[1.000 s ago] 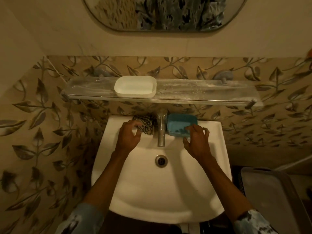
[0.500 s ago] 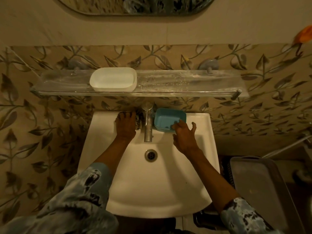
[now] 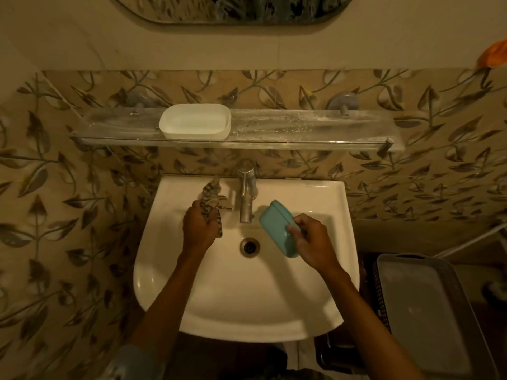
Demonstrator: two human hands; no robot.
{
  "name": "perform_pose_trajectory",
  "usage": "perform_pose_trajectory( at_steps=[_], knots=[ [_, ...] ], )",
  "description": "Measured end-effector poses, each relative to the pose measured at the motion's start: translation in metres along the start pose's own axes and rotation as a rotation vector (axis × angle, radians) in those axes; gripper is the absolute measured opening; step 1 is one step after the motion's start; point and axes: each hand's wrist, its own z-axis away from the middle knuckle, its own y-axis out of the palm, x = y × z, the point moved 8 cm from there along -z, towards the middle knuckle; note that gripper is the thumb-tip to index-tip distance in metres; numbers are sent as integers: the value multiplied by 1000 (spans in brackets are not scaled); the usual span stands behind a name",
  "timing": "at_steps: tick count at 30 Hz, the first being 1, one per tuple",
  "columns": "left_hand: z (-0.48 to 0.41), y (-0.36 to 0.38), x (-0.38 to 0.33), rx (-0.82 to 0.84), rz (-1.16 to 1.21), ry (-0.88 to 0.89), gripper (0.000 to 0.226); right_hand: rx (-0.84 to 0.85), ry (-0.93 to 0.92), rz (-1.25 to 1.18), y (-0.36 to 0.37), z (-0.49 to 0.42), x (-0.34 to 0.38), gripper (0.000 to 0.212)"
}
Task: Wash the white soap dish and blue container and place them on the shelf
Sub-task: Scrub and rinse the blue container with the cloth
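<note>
Leaf-patterned tiles [image 3: 55,187] cover the wall behind a white ceramic sink [image 3: 241,305], whose smooth rounded basin has a metal drain [image 3: 249,247] at its middle. Above the tiles runs plain pale wall, with the lower edge of an oval mirror [image 3: 236,9] at the top. A long clear shelf [image 3: 301,127], streaked and speckled with white residue, is fixed to the wall on two round grey mounts above the sink. On its left half stands the white soap dish [image 3: 195,121], a rounded rectangular tub of smooth plastic, open side up.

A chrome tap [image 3: 246,196] rises from the back rim of the sink and reaches out between the two hands. The left hand [image 3: 200,229] is closed around a crumpled cloth [image 3: 212,198] with a dark-and-light speckled pattern; the loose end of the cloth trails up onto the sink's back ledge, just left of the tap. The right hand [image 3: 312,242] grips the blue container [image 3: 278,231] by one long edge, fingers curled over its rim. The container is a smooth, round-cornered rectangular box, tilted on its side over the basin, just right of the tap's spout and above the drain.

At the lower right, beside the sink, sits a grey rectangular tray [image 3: 428,311] on a dark perforated basket [image 3: 374,283]. An orange object [image 3: 493,54] shows at the upper right edge.
</note>
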Motion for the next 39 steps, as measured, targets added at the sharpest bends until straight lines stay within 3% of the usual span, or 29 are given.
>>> perform_pose_trajectory(
  at_steps=[6,9,12,16,20,24,26,28,31,36,39],
  knots=[
    [60,-32,-37,-52,344,34,45,134,155,-351,20,35,-6,11],
    [81,-24,-67,-16,312,155,49,243,123,-436,31,51,11,21],
    [99,7,-91,152,261,230,38,308,30,-425,39,65,33,23],
    [112,34,-96,244,138,248,48,240,25,-451,27,71,41,27],
    [148,32,-111,190,149,303,52,105,207,-527,14,69,31,21],
    [200,32,-111,158,221,285,58,26,438,-953,18,74,24,23],
    [209,28,-111,92,223,310,58,69,493,-1188,25,77,29,28],
    [201,25,-114,17,159,362,52,130,494,-1258,30,81,34,34],
    [180,24,-126,6,50,365,52,140,438,-1170,24,80,39,30],
    [124,21,-129,128,67,161,45,265,289,-861,16,90,51,30],
    [105,20,-125,190,40,147,41,286,261,-769,16,97,53,30]
  ],
)
